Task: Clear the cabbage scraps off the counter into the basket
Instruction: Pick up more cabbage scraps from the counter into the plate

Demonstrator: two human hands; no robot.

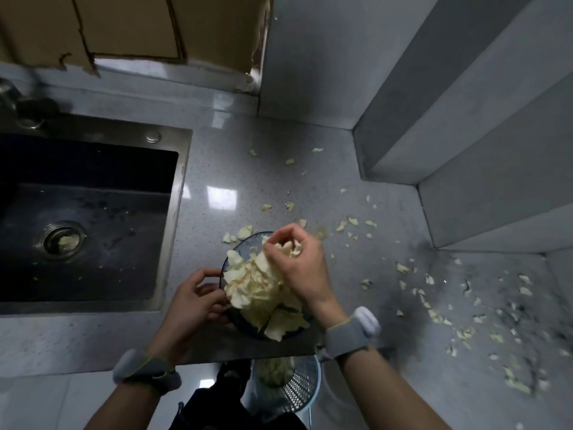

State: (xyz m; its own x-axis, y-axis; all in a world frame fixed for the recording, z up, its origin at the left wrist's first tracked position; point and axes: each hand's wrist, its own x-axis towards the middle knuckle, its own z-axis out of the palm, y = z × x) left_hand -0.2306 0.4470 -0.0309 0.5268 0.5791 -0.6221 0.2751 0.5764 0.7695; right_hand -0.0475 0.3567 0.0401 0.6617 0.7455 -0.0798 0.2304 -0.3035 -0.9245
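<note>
Right now my left hand is at the nine o'clock side of the bowl, fingers curled around its dark rim and thumb reaching over the top, so it grips the bowl. The forearm comes up from seven o'clock with a grey wristband on it. My right hand hangs over the bowl's one o'clock edge, wrist bent down and knuckles up. Its fingers are bunched together, pinching a few pale leaves from the top of the cabbage pile. That forearm comes in from five o'clock and wears a matching grey band.

The cabbage pile fills the bowl and spills over its rim toward six o'clock: creamy, yellow-white torn leaves, some broad and curled. The bowl sits at the front edge of the grey speckled counter. Loose cabbage scraps lie all over the counter from twelve o'clock round to four o'clock of the bowl. They are small pale flakes, sparse near the back wall and thickest far out toward four o'clock, where the view is blurred. A few bigger bits lie just beside the rim at eleven o'clock.

The basket, pale blue with perforated walls, stands on the floor under the counter edge at six o'clock of the bowl, with cabbage already in it. The dark sink lies at nine o'clock.
</note>
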